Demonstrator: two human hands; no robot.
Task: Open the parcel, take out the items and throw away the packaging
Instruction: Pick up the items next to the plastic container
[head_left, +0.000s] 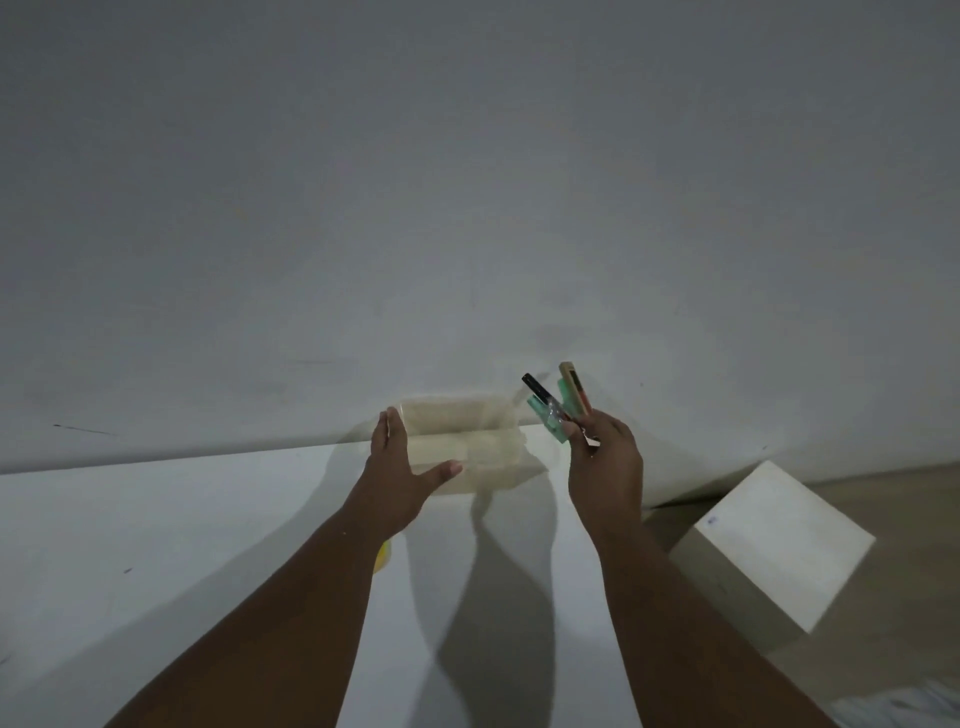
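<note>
From the head view, looking down over a white table (156, 519) set against a pale wall (467, 208), my left hand (400, 467) is spread open and holds nothing, the palm turned toward the near left side of a small translucent box (467, 441) that stands at the far edge of the table, right by the wall. Whether my fingertips touch its side I cannot tell; the thumb reaches along its front and the picture is blurred there. My right hand (602, 467) is closed around a fan of small flat items (558, 405), held up beside and above the box: a dark strip, a tan card-like piece and something green in clear wrap. They seem to be the contents I have drawn out. The box looks thin-walled, light and rather limp, so I judge it will slide or buckle if I squeeze it hard; I would pinch it by an upper rim or cup it from the side. The items look light and slick, apt to slip past one another, so a firm pinch low on the stack suits them. A cream block (769, 540) sits off the table's right end, on the floor, and a bit of yellow (383, 558) peeps from under my left forearm.
</note>
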